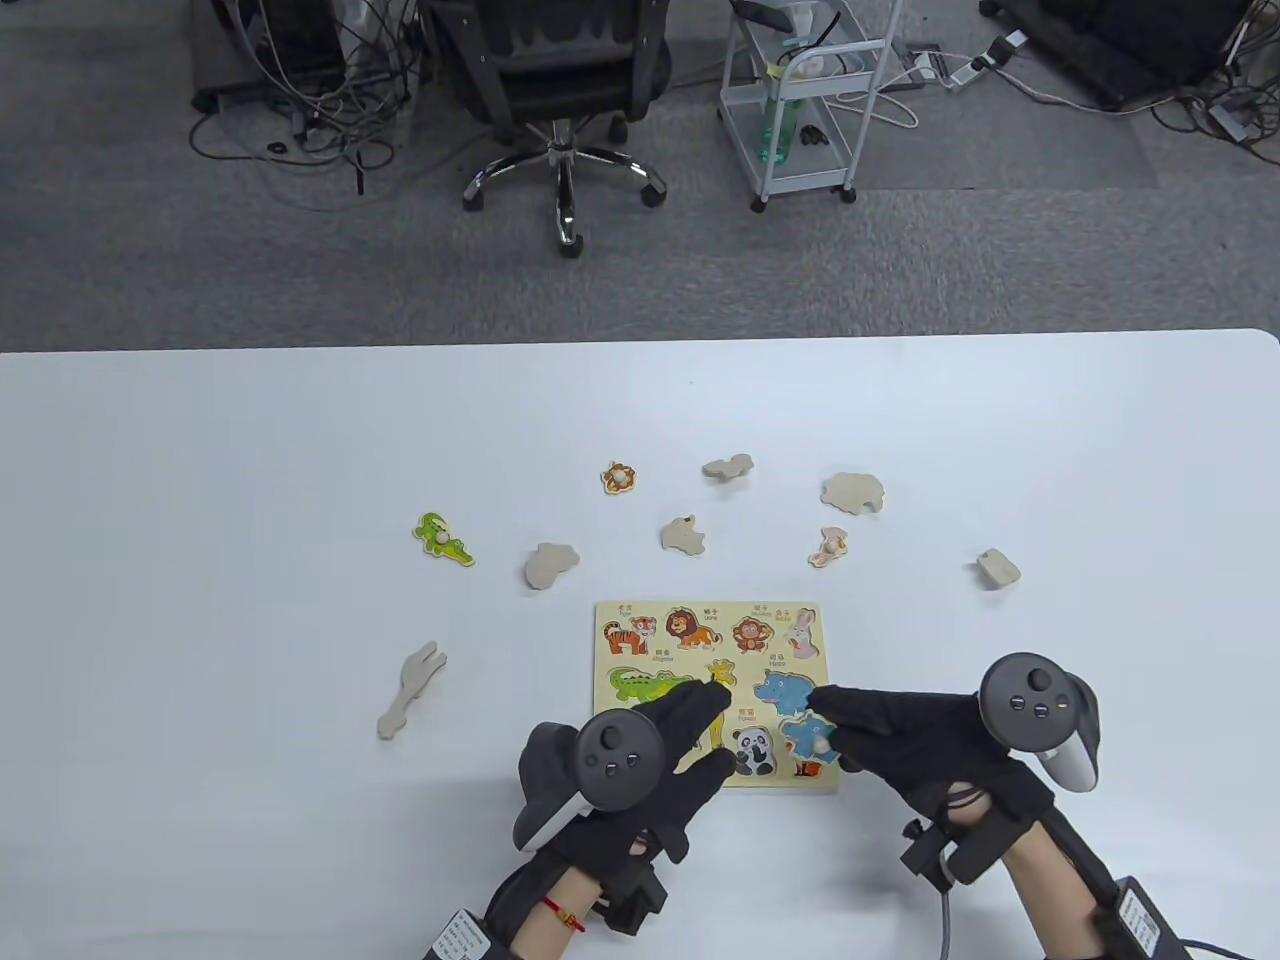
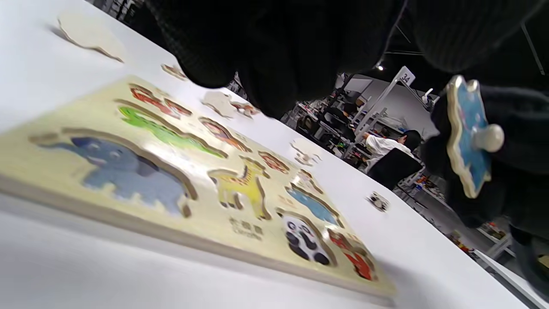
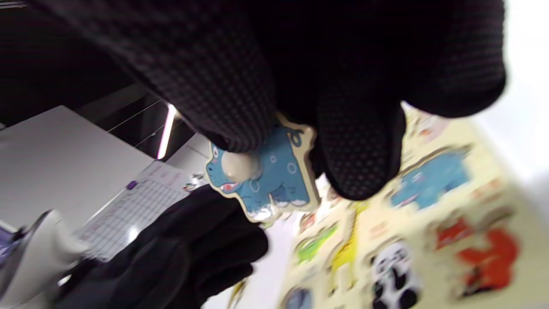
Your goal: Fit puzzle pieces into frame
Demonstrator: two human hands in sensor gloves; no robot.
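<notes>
The yellow puzzle frame [image 1: 722,607] lies flat near the table's front edge, its printed animal recesses showing in the left wrist view [image 2: 201,216] and the right wrist view [image 3: 489,171]. My right hand [image 1: 826,722] pinches the blue hippo piece [image 1: 808,738] by its knob, tilted just above the frame's lower right part. The right wrist view shows the hippo piece [image 3: 268,180] between my fingertips [image 3: 360,159]. My left hand [image 1: 722,732] reaches over the frame's lower left with straight fingers [image 2: 274,64] and holds nothing. From the left wrist the hippo piece [image 2: 467,137] appears lifted and on edge.
Loose pieces lie beyond the frame: a green crocodile [image 1: 443,538], a lion [image 1: 620,477], a rabbit [image 1: 828,547], and several face-down wooden ones, such as [image 1: 853,492] the large one at the back right and a long piece [image 1: 410,690] at the left. An office chair [image 1: 560,90] and cart [image 1: 805,100] stand behind the table.
</notes>
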